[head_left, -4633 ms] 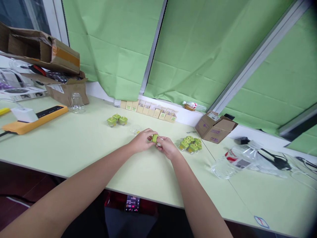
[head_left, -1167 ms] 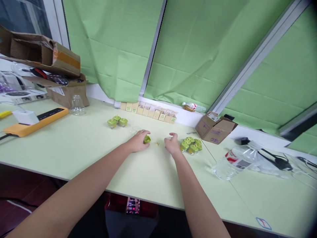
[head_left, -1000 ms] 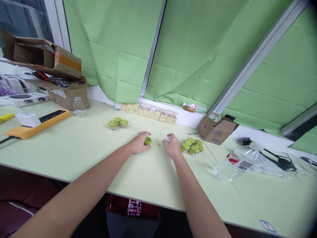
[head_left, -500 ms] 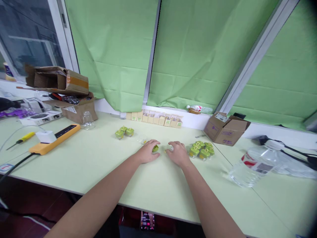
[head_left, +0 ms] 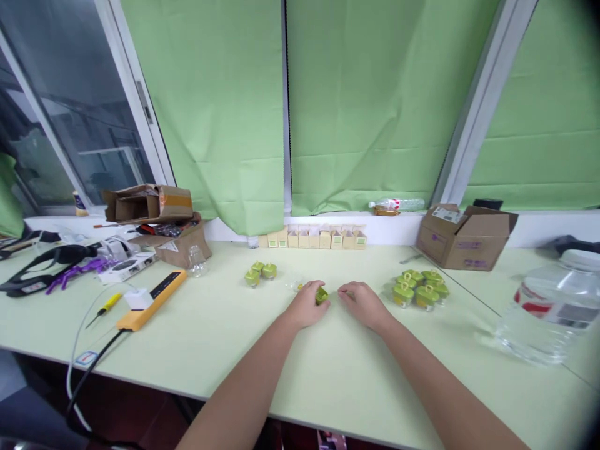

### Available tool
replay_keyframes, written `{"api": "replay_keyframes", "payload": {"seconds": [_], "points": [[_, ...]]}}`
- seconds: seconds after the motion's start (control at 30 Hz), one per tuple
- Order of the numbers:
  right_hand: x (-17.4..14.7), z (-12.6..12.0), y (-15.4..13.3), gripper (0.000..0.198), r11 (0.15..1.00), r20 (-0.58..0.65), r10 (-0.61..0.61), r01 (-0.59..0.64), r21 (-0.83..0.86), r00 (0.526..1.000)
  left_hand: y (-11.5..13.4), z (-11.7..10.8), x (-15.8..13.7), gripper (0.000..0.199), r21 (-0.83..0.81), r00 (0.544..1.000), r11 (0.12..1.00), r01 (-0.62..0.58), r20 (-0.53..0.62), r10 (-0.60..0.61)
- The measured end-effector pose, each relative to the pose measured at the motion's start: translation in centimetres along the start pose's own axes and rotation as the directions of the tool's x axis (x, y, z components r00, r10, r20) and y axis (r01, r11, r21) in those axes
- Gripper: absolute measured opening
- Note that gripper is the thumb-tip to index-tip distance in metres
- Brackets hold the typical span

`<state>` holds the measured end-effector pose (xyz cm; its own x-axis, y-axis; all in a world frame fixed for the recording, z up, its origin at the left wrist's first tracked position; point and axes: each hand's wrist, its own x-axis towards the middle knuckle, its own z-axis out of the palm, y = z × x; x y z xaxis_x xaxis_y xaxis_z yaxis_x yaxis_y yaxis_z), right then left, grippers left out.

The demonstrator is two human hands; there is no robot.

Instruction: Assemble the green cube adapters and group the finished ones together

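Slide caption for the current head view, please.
Left hand holding a small green piece, right hand close by, with green-topped containers grouped on either side.

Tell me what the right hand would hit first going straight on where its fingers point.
The right hand would probably meet the green piece, or the left hand that holds it, first; depth is unclear from one view.

Green window coverings (head_left: 384,94), dark sliding window (head_left: 94,125), pale tabletop (head_left: 210,350)
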<state>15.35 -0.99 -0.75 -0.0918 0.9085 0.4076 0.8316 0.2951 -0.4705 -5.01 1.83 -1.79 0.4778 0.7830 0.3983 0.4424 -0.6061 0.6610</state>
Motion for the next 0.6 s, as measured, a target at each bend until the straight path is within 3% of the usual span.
{"api": "replay_keyframes", "payload": {"seconds": [0.23,0.4,0.6], "points": [[0.2,-1.0,-0.9,0.032,0.978,-0.138,0.134,-0.108,0.18,0.981,-0.2,-0.2,0.1,0.048,-0.013,1.0,1.0,-0.007,-0.002,0.007],[0.2,-1.7,-2.1,0.035,0.968,-0.275,0.158,-0.093,0.235,0.948,0.5,-0.3,-0.1,0.052,-0.089,0.999,0.996,-0.03,0.016,0.031],[-0.2,-0.7,-4.3,0.033,0.916,-0.306,0.121,0.013,0.402,0.944,1.0,-0.3,-0.3,0.048,-0.117,1.0,0.993,-0.026,0.009,0.027]]}}
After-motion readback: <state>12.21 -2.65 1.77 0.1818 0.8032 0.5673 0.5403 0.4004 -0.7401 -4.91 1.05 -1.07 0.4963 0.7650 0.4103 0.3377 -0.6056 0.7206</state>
